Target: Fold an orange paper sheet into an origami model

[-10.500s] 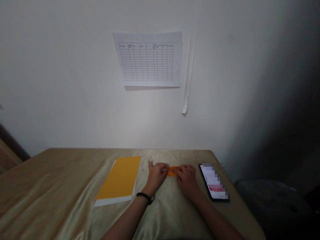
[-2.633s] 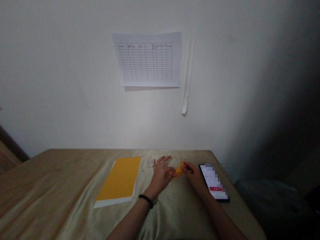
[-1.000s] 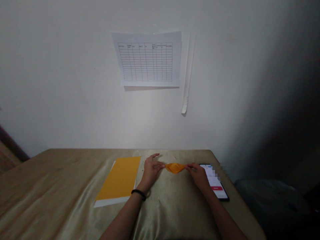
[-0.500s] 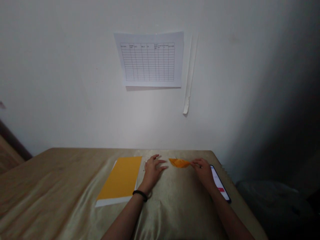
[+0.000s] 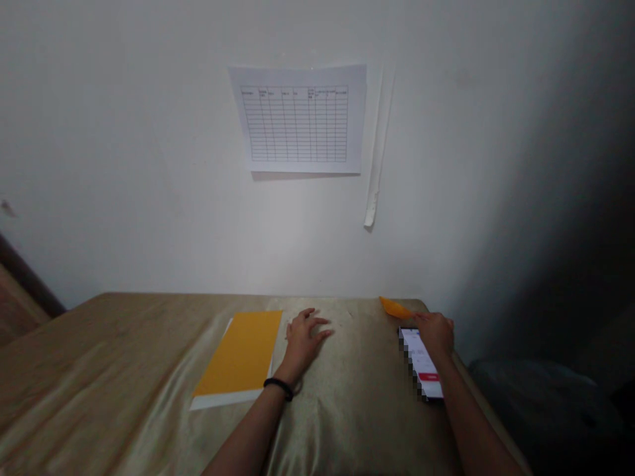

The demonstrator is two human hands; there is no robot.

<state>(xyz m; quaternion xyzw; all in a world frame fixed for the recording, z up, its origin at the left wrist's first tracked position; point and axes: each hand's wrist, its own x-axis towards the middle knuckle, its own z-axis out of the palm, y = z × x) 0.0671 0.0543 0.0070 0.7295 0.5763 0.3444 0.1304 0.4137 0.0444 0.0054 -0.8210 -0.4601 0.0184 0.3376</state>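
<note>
My left hand rests on the cloth-covered table, fingers spread and holding nothing, with a black band at the wrist. Just left of it lies a stack of orange paper over white sheets. My right hand pinches one end of a small folded orange paper near the far right corner of the table. The folded paper tapers to a point at its free end; its exact shape is too small to make out. Under my right wrist is a phone with a lit screen, partly covered by the forearm.
The table has a shiny beige cloth with creases and stands against a white wall. A printed table sheet is stuck on the wall, beside a peeling white strip. A pale plastic-like bag sits beyond the table's right edge.
My right hand has moved right with the folded orange paper, from the middle of the table to the far right corner. More of the phone shows now. My left hand stays put.
</note>
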